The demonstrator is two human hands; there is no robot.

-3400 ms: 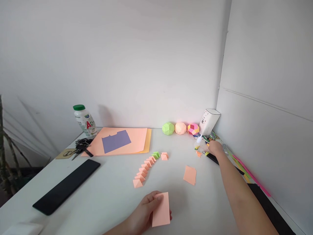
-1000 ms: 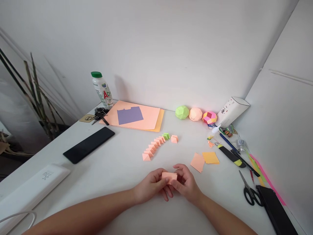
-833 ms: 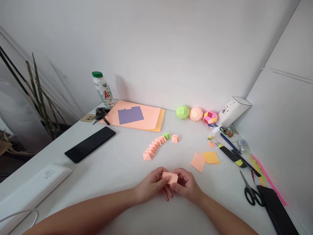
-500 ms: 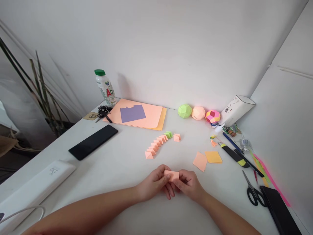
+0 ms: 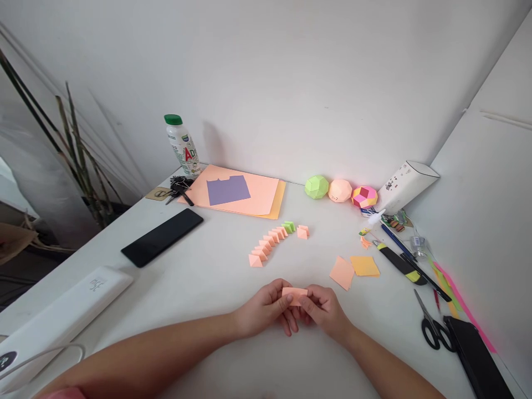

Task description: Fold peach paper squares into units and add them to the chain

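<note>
Both my hands meet just above the white table (image 5: 199, 288), pinching a small folded peach paper (image 5: 295, 295) between them. My left hand (image 5: 268, 307) grips its left end with thumb and fingers closed. My right hand (image 5: 323, 310) grips the right end the same way. Beyond the hands runs a curved row of folded peach pieces (image 5: 268, 246) ending in green pieces (image 5: 288, 226). A loose peach square (image 5: 342, 272) and an orange square (image 5: 364, 266) lie to the right.
At the back lie peach sheets with a purple cutout (image 5: 228, 190), a green-capped bottle (image 5: 182, 145), keys (image 5: 178, 186) and three paper balls (image 5: 339, 190). A black phone (image 5: 162, 237) and a white device (image 5: 62, 316) lie left. Scissors (image 5: 428, 321), pens and a cutter (image 5: 401, 265) lie right.
My right hand came back from the far right corner and joined the left on the peach paper, which is now folded smaller. An orange square now lies by the loose peach one. The view shifted.
</note>
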